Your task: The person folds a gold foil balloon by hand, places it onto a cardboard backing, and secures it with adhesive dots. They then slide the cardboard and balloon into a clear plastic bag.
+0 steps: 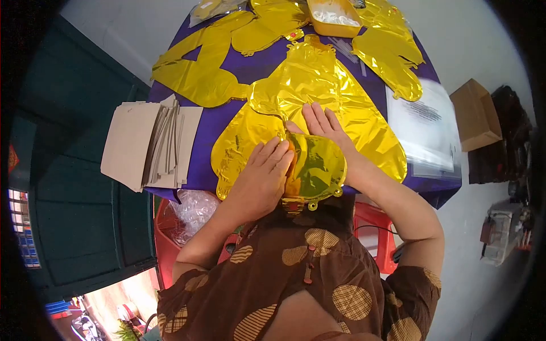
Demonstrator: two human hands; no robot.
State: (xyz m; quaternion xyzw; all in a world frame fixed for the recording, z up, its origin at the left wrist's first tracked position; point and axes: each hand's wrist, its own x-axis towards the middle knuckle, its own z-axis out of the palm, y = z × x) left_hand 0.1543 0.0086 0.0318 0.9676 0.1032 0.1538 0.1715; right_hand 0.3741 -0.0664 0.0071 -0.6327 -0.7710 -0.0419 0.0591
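A large flat gold foil balloon (pixel 367 133) lies across the front of the table, creased and shiny. Its near part is folded into a smaller gold flap (pixel 318 165) that reaches the table's front edge, with small tabs along its border. My left hand (pixel 260 176) rests on the left side of this flap, fingers stretched out and close together. Just beyond the flap, my right hand (pixel 329 132) lies flat on the foil with its fingers extended, and its wrist crosses the flap's right edge. Neither hand grips anything visible.
Cardboard sheets (pixel 129 145) are stacked at the left edge, and clear plastic bags (pixel 424 128) at the right. More gold foil balloons (pixel 205 79) lie farther back, near a yellow tray (pixel 335 28) of white items. Thin clear straws (pixel 344 48) lie beside it. A purple cloth (pixel 196 145) covers the table.
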